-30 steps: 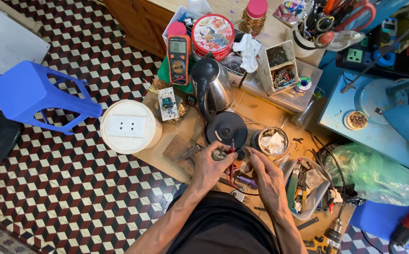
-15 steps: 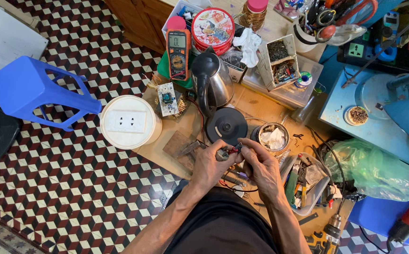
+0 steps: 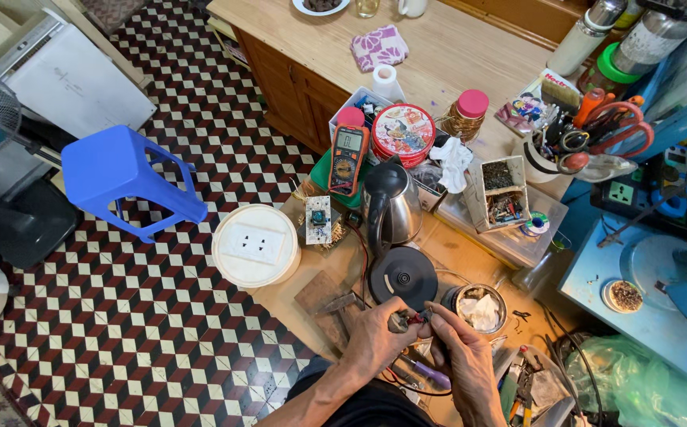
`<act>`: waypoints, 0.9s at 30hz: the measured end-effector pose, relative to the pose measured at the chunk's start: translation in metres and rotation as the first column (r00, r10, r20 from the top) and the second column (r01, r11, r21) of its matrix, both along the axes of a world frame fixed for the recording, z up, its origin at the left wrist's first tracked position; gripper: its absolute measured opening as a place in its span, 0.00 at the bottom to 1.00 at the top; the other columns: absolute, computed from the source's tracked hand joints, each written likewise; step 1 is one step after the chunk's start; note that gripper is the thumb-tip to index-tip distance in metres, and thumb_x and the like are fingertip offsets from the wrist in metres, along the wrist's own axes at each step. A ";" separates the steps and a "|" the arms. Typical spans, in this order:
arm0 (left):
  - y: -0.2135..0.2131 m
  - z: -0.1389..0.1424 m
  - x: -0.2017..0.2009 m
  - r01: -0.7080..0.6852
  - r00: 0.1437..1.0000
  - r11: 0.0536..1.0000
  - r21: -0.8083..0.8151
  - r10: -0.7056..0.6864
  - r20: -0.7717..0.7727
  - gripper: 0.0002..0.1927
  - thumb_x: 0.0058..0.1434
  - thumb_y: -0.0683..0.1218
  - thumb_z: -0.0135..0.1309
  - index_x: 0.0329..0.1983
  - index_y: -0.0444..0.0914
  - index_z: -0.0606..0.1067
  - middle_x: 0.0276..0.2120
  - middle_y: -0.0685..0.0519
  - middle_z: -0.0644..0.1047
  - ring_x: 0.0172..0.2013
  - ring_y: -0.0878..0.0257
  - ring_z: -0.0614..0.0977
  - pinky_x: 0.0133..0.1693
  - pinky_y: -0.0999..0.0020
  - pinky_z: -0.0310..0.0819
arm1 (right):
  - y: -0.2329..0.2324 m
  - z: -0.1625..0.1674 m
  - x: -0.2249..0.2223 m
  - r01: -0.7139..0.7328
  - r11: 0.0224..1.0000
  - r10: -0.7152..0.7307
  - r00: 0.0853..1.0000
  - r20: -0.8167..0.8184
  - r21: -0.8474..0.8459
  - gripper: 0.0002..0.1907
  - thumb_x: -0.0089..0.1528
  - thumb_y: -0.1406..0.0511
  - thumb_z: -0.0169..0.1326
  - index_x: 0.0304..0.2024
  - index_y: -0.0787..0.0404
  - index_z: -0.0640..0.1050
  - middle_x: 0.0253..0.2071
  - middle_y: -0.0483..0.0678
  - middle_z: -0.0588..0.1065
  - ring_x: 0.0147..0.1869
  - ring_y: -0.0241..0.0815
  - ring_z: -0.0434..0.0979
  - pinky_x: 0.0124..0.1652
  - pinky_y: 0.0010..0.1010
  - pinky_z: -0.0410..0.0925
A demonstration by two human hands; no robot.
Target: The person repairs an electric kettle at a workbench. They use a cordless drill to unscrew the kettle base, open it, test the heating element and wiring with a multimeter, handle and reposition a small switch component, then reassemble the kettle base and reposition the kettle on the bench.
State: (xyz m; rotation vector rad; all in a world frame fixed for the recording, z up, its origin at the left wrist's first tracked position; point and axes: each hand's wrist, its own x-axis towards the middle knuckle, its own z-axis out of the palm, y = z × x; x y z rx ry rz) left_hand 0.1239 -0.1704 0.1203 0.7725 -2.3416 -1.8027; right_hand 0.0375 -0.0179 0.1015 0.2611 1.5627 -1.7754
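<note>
A cluttered wooden bench (image 3: 446,245) carries an electric kettle (image 3: 391,207) and its round black base (image 3: 403,277). An orange multimeter (image 3: 349,160) and a round white socket box (image 3: 255,246) lie there too.

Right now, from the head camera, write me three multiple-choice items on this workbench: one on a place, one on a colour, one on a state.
1. Where does the electric kettle stand?
A. on the black round base
B. on the bench behind the base
C. on the floor

2. What colour is the plastic stool?
A. red
B. green
C. blue

3. What are the hands doing?
A. resting flat on the bench
B. both pinching a small part with wires
C. lifting the kettle

Key:
1 B, the black round base lies bare in front of the kettle.
2 C, it is blue, on the checkered floor.
3 B, the left hand and right hand meet at the small part.
</note>
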 end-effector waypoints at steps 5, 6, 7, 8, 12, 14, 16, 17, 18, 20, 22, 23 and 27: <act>0.001 -0.005 0.002 0.006 0.999 1.000 0.003 -0.006 -0.044 0.11 0.59 0.47 0.63 0.37 0.36 0.77 0.29 0.48 0.82 0.33 0.64 0.86 0.34 0.65 0.78 | 0.003 -0.007 0.000 -0.013 1.000 0.012 1.000 -0.021 -0.027 0.21 0.64 0.65 0.54 0.58 0.68 0.79 0.31 0.48 0.79 0.22 0.31 0.62 0.19 0.22 0.52; 0.001 -0.006 0.002 0.004 0.998 1.000 -0.006 -0.005 -0.066 0.11 0.59 0.47 0.63 0.37 0.36 0.77 0.29 0.48 0.82 0.32 0.64 0.86 0.34 0.65 0.78 | 0.004 -0.007 0.000 -0.013 1.000 0.012 1.000 -0.022 -0.025 0.21 0.64 0.65 0.54 0.58 0.67 0.79 0.31 0.47 0.79 0.22 0.31 0.62 0.19 0.22 0.52; 0.001 -0.007 0.001 0.009 0.999 1.000 0.009 -0.009 -0.046 0.11 0.60 0.48 0.63 0.37 0.36 0.76 0.29 0.48 0.82 0.32 0.64 0.86 0.34 0.65 0.78 | 0.003 -0.007 0.000 -0.014 1.000 0.014 1.000 -0.021 -0.017 0.21 0.64 0.65 0.54 0.58 0.67 0.80 0.31 0.48 0.79 0.22 0.31 0.61 0.19 0.22 0.52; 0.001 -0.007 0.001 0.014 1.000 1.000 0.024 -0.014 -0.025 0.11 0.60 0.48 0.63 0.37 0.36 0.76 0.29 0.48 0.82 0.32 0.64 0.85 0.34 0.65 0.78 | 0.003 -0.006 -0.001 -0.016 1.000 0.016 1.000 -0.019 -0.009 0.21 0.64 0.65 0.55 0.58 0.67 0.80 0.31 0.48 0.79 0.22 0.31 0.61 0.19 0.22 0.52; 0.000 -0.010 -0.001 0.060 0.998 0.996 0.059 -0.061 0.016 0.12 0.61 0.51 0.62 0.39 0.38 0.77 0.31 0.51 0.82 0.32 0.65 0.85 0.33 0.66 0.78 | 0.000 0.000 -0.001 0.009 0.999 -0.009 1.000 0.014 0.040 0.21 0.64 0.65 0.55 0.58 0.66 0.80 0.31 0.48 0.79 0.22 0.31 0.62 0.19 0.22 0.53; 0.000 -0.010 -0.001 0.040 0.998 0.999 0.023 -0.039 -0.040 0.14 0.60 0.51 0.64 0.38 0.37 0.77 0.31 0.50 0.83 0.33 0.66 0.85 0.33 0.68 0.79 | -0.002 0.004 -0.001 -0.003 0.998 0.003 1.000 0.003 0.056 0.21 0.64 0.64 0.55 0.58 0.66 0.79 0.31 0.47 0.79 0.22 0.31 0.62 0.19 0.22 0.53; 0.000 -0.011 -0.001 0.024 0.998 0.999 0.036 -0.022 -0.066 0.15 0.59 0.52 0.65 0.38 0.37 0.77 0.31 0.50 0.83 0.33 0.67 0.85 0.34 0.68 0.79 | -0.004 0.007 -0.001 -0.004 0.998 0.007 0.999 -0.038 0.065 0.21 0.64 0.64 0.54 0.58 0.66 0.79 0.31 0.46 0.78 0.23 0.31 0.62 0.21 0.22 0.54; 0.000 -0.012 -0.002 0.024 0.998 0.997 0.071 -0.020 -0.060 0.15 0.59 0.52 0.65 0.39 0.37 0.78 0.31 0.51 0.83 0.33 0.67 0.84 0.34 0.68 0.79 | -0.005 0.008 0.000 0.006 0.998 -0.001 0.998 -0.070 0.069 0.20 0.65 0.64 0.54 0.58 0.66 0.79 0.31 0.46 0.78 0.24 0.30 0.63 0.21 0.21 0.55; 0.001 -0.012 -0.001 0.034 0.999 0.993 0.113 -0.029 -0.046 0.15 0.59 0.52 0.65 0.39 0.37 0.78 0.31 0.51 0.83 0.33 0.67 0.84 0.33 0.68 0.78 | -0.002 0.010 0.004 0.025 0.996 -0.018 0.995 -0.095 0.081 0.20 0.65 0.63 0.53 0.58 0.66 0.78 0.32 0.45 0.78 0.24 0.30 0.63 0.22 0.21 0.56; 0.001 -0.013 0.000 0.071 0.997 0.946 0.316 -0.065 -0.029 0.16 0.59 0.52 0.65 0.42 0.37 0.78 0.31 0.53 0.83 0.30 0.70 0.81 0.30 0.73 0.75 | 0.009 0.014 0.013 0.052 0.998 -0.045 0.986 -0.160 0.042 0.20 0.67 0.60 0.52 0.57 0.66 0.77 0.33 0.42 0.75 0.24 0.29 0.60 0.22 0.21 0.54; 0.003 -0.012 0.001 0.020 0.998 0.821 0.571 -0.052 0.039 0.18 0.58 0.52 0.65 0.45 0.38 0.76 0.28 0.54 0.81 0.26 0.72 0.78 0.26 0.76 0.69 | 0.020 0.017 0.022 0.026 0.995 -0.007 0.982 -0.186 0.097 0.21 0.66 0.58 0.52 0.55 0.66 0.77 0.34 0.40 0.75 0.25 0.27 0.60 0.23 0.21 0.55; 0.004 -0.012 0.002 -0.019 0.996 0.738 0.674 -0.044 0.076 0.20 0.57 0.52 0.65 0.47 0.38 0.75 0.27 0.55 0.79 0.24 0.72 0.76 0.24 0.78 0.66 | 0.025 0.018 0.026 -0.015 0.985 0.044 0.985 -0.167 0.170 0.21 0.65 0.57 0.53 0.54 0.65 0.77 0.35 0.39 0.77 0.25 0.27 0.62 0.25 0.20 0.58; 0.014 -0.009 0.000 0.009 0.996 0.643 0.766 -0.071 0.049 0.22 0.56 0.51 0.66 0.48 0.38 0.72 0.28 0.54 0.79 0.23 0.74 0.74 0.23 0.78 0.64 | 0.038 0.022 0.044 -0.200 0.954 0.206 0.978 -0.004 0.221 0.23 0.62 0.56 0.55 0.57 0.56 0.74 0.30 0.43 0.78 0.24 0.29 0.59 0.24 0.24 0.54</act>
